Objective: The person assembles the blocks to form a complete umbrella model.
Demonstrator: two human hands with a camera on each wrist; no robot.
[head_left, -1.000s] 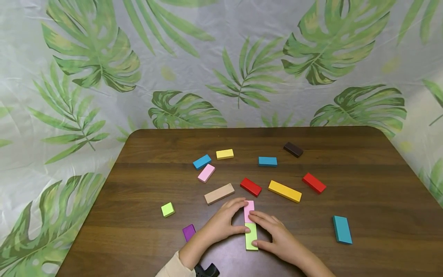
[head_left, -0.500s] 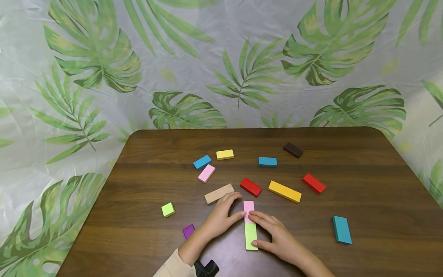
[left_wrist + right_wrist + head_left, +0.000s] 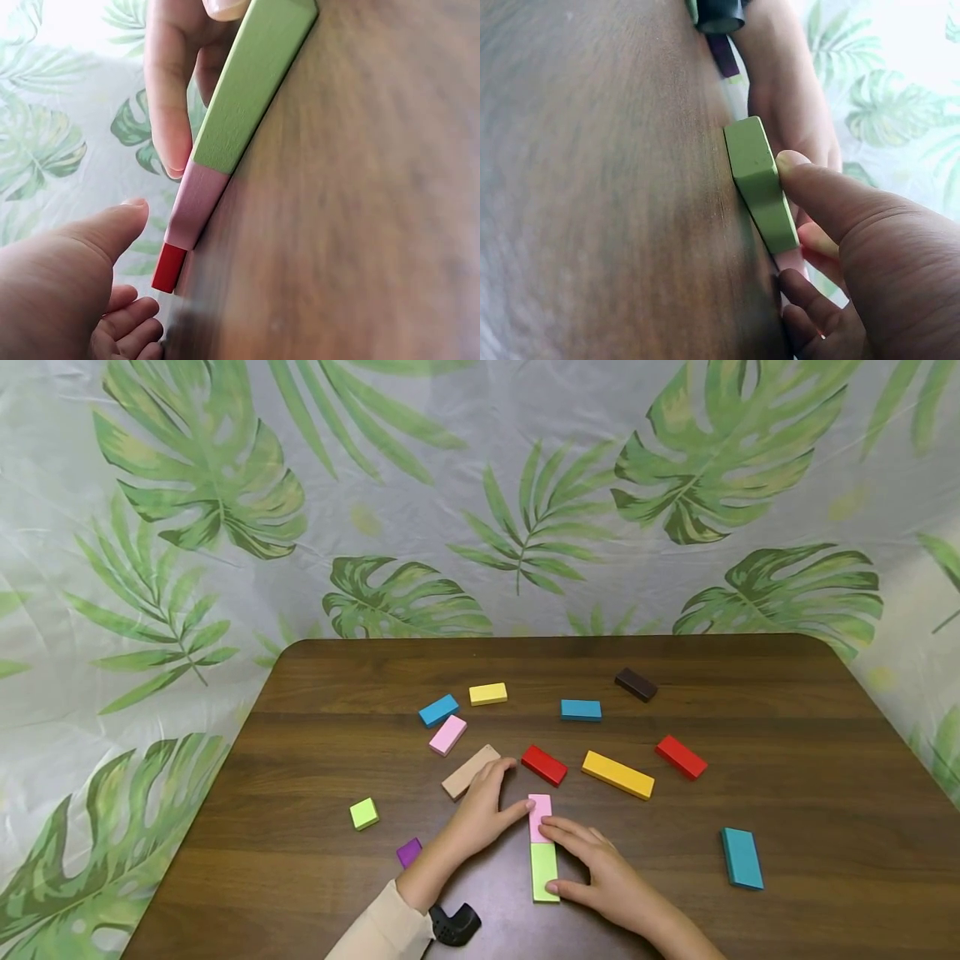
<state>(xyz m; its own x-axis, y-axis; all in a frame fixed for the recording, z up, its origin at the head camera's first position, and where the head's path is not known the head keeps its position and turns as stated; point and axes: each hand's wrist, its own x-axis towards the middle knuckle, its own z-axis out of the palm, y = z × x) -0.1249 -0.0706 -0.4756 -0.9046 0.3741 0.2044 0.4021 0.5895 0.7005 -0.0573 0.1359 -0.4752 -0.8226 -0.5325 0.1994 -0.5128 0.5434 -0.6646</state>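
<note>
A pink block (image 3: pixel 540 818) and a light green block (image 3: pixel 543 872) lie end to end in a line on the wooden table. My right hand (image 3: pixel 607 877) rests along their right side, thumb at the green block and forefinger on the pink one. On the other side, my left hand (image 3: pixel 476 822) reaches forward with its thumb close to the pink block's left edge. Its fingers overlap the near right side of a beige wooden block (image 3: pixel 468 774); their undersides are hidden in the head view. In the left wrist view the left thumb (image 3: pixel 124 225) stands apart from the row.
Red (image 3: pixel 544 765), orange-yellow (image 3: pixel 617 775), blue (image 3: pixel 581 710) and other coloured blocks lie scattered farther back. A teal block (image 3: pixel 742 858) lies right, a small green block (image 3: pixel 363 814) left. A purple block (image 3: pixel 409 852) and black device (image 3: pixel 456 926) sit by the left forearm.
My left hand has left the pink and green blocks and moved forward and left to the beige block, which has turned slightly. My right hand has stayed put.
</note>
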